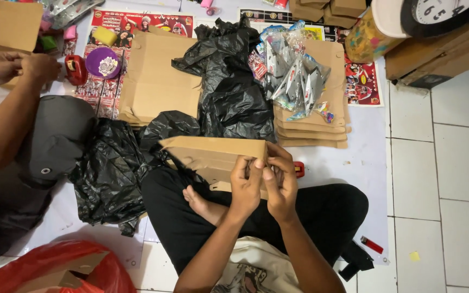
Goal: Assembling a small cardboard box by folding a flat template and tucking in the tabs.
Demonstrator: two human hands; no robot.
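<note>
I sit cross-legged on the floor in black trousers. My left hand (pixel 245 184) and my right hand (pixel 280 182) are together at the right end of a flat brown cardboard piece (pixel 213 154), and both pinch its edge. The cardboard lies across my lap and reaches to the left over a black plastic bag (pixel 112 168). A small red object (pixel 299 169) shows just right of my right hand.
Stacks of flat cardboard (pixel 156 81) (pixel 313 130) lie ahead, with another black bag (pixel 232 87) and packets of toy planes (pixel 294 76) between them. Another person's arms (pixel 6 108) work at the left near a dark cap (pixel 55 138). A red lighter (pixel 371 244) lies at right, a red bag (pixel 55 268) at bottom left.
</note>
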